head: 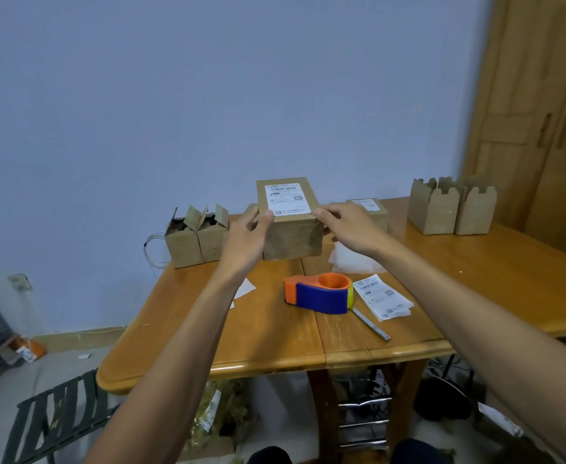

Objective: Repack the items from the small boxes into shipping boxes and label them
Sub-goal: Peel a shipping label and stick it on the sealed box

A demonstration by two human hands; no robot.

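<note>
Head view, entries from centre outward.

Item 1: shipping box [291, 237], closed, brown card, mid-table toward the far side, between my 2 hands. Whether its base rested on the table [258, 329] or hung just above it, I could not tell.

Item 2: label [288, 199], white, barcode printed, stuck on the box's top face.

Item 3: left hand [246, 241]. It gripped the box's left side, fingers curled round the far-left edge, thumb pressed at the label's near-left corner.

Item 4: right hand [348, 229]. It gripped the right side likewise, thumb at the label's near-right corner, fingers mostly hidden behind the box.

Item 5: second labelled box [370, 212], far right of item 1, just behind my right hand.

Item 6: 2 open small boxes [196, 239], far left, flaps up; contents not legible.

Item 7: 2 more open boxes [452, 209], far right, well apart from the rest.

Item 8: tape dispenser [320, 293], orange and blue, near centre; loose labels [383, 296] just right of it; a metal blade tool [372, 324] lying nearer, one end by the dispenser.

Note on the step, as I judged it: seating the label, then setting the box aside. Done well, both thumbs would rub outward from the middle to each corner so no edge lifted. The grip should be even on both sides so the box stayed level. The box would then go beside item 5, label upward.
</note>
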